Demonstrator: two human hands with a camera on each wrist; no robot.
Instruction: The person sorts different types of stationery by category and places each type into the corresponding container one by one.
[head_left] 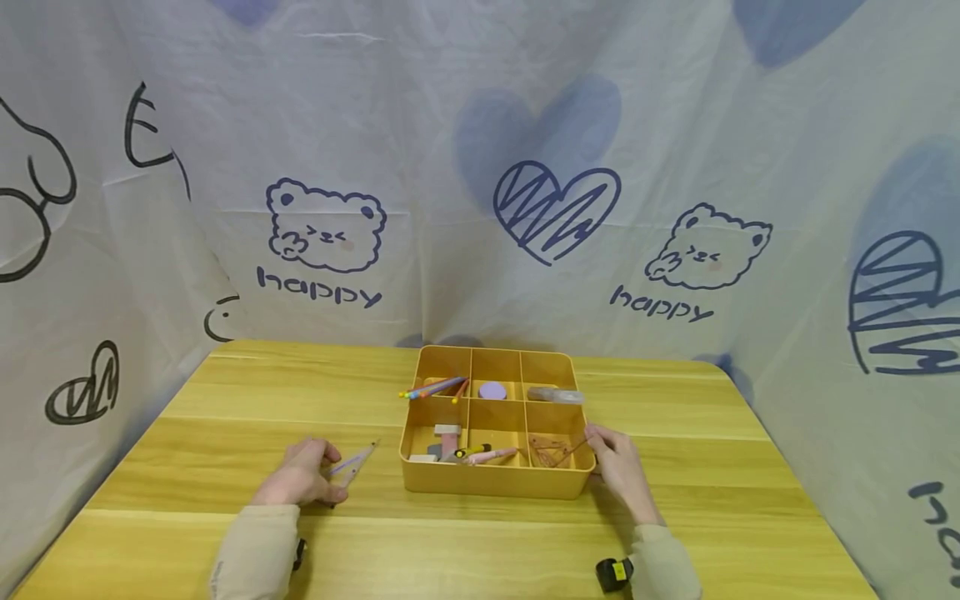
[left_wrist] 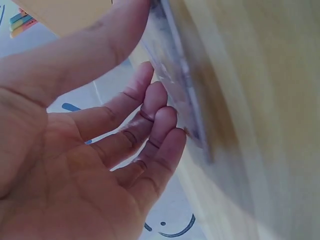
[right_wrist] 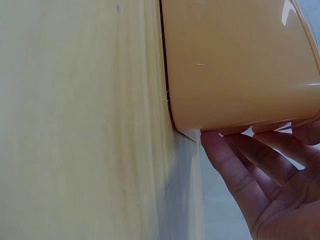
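Note:
My left hand [head_left: 303, 475] holds a clear set square [head_left: 352, 467] by its edges, close over the table left of the box. In the left wrist view the set square [left_wrist: 175, 75] appears nearly edge-on, with the thumb and bent fingertips at its edge. At the right end of the yellow divided box [head_left: 498, 481], my right hand [head_left: 618, 467] touches the outer wall near the front corner. The right wrist view shows its fingertips [right_wrist: 212, 140] against the box wall [right_wrist: 240, 65], fingers fairly straight.
The box compartments hold pencils [head_left: 438, 387], a round lilac item [head_left: 492, 390], a clear item [head_left: 555, 396], erasers [head_left: 448, 437], a pink pen [head_left: 491, 456] and brownish triangles [head_left: 547, 450]. Beneath is a wooden table [head_left: 465, 550]; a printed curtain [head_left: 450, 275] hangs behind it.

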